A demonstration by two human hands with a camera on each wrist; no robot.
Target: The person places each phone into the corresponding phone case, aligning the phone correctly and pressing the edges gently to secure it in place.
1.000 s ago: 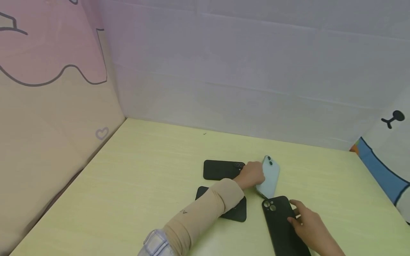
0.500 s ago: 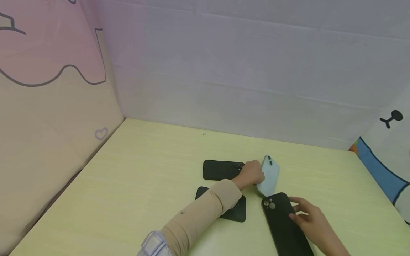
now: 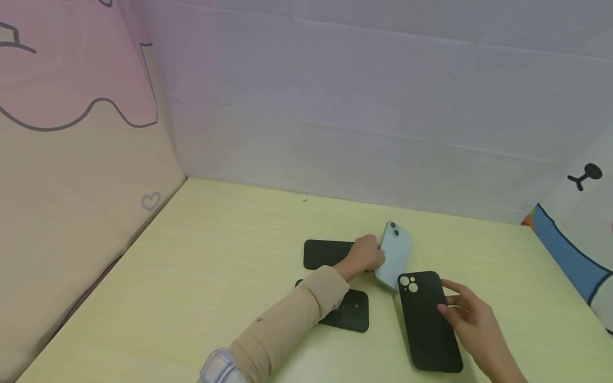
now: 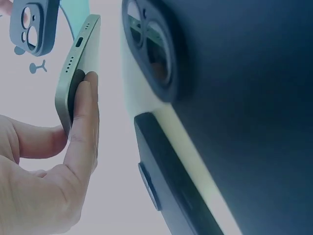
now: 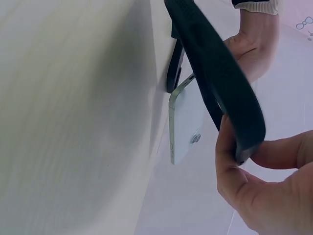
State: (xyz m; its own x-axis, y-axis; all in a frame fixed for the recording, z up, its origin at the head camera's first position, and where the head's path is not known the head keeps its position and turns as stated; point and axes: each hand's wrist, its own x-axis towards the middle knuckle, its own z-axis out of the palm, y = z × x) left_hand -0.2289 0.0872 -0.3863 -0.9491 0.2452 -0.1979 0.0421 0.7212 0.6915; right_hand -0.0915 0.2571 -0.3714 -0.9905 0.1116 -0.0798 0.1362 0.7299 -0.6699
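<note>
My left hand (image 3: 377, 256) pinches a light blue phone (image 3: 395, 251) by its long edge and holds it tilted, raised off the yellow-green table (image 3: 206, 266). In the left wrist view thumb and fingers of that hand (image 4: 73, 117) clamp the phone's (image 4: 78, 63) lower end. My right hand (image 3: 449, 304) grips a black phone case (image 3: 426, 319) by its right side, camera cut-outs toward the phone. The right wrist view shows this hand (image 5: 234, 147) holding the case (image 5: 215, 73) lifted off the table, just in front of the phone (image 5: 188, 122).
Two more black cases lie flat on the table: one (image 3: 328, 254) behind my left hand, one (image 3: 351, 315) partly under my left sleeve. Paper walls close the table at the back, left and right.
The left hand has raised the blue phone and drawn it slightly left. The right hand has lifted the black case and brought its top end up close to the phone.
</note>
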